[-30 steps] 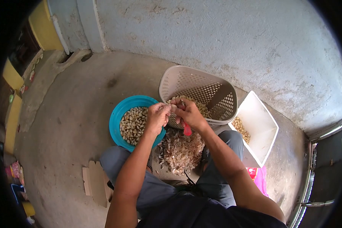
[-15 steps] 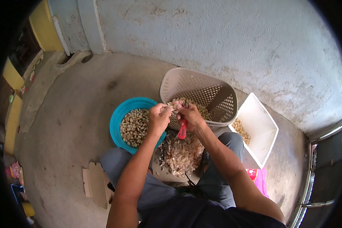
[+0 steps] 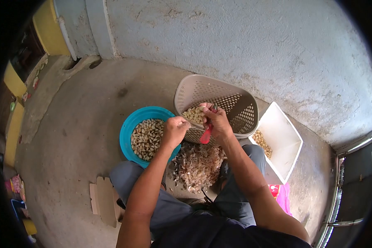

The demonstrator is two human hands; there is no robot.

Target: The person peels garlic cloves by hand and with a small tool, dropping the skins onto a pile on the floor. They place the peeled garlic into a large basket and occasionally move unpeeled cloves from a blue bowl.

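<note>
My right hand is over the front of a beige perforated basket, closed around a small red-handled knife. The red end points down toward my lap. Below the fingertips, pale peeled garlic cloves lie in the basket. My left hand is pinched shut between the basket and a teal basin; whatever is in its fingers is too small to make out. Unpeeled garlic cloves fill much of the basin. Under both hands, on the floor, spreads a heap of papery garlic skins.
To the right, a white box stands tilted with pale cloves at its lower side. Flattened cardboard lies left of my leg. A pink bag is beside my right knee. A blue wall rises behind the basket.
My hands have come apart. The right one, with the knife, has moved right over the basket; the left has shifted slightly down. More peeled cloves show in the basket.
</note>
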